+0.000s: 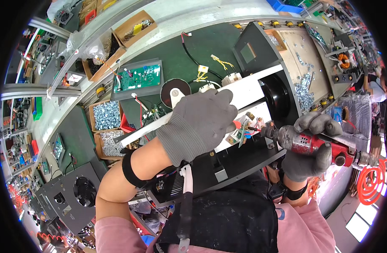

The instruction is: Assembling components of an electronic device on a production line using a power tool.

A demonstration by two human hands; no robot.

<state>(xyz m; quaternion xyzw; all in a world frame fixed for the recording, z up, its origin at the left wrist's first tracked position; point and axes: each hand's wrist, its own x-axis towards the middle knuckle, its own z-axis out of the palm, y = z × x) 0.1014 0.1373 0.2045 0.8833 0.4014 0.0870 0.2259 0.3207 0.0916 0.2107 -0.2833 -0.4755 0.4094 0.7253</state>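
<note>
My right hand (308,165), in a grey glove, is wrapped around a red air screwdriver (303,142). The tool lies nearly level, its tip pointing left at a small circuit board (243,131) with red and blue parts. My left hand (202,120), also gloved, reaches over a white metal plate (247,93) with its fingers curled close to that board; what they grip is hidden. The plate and board sit in an open dark metal housing (231,170) with a large round black part (274,95) at its right.
A green circuit board (139,77) lies in a grey tray at back left. Boxes of small metal parts (107,116) stand left of the housing. Loose fasteners (304,90) cover a board at right. A coiled orange hose (370,183) hangs at far right.
</note>
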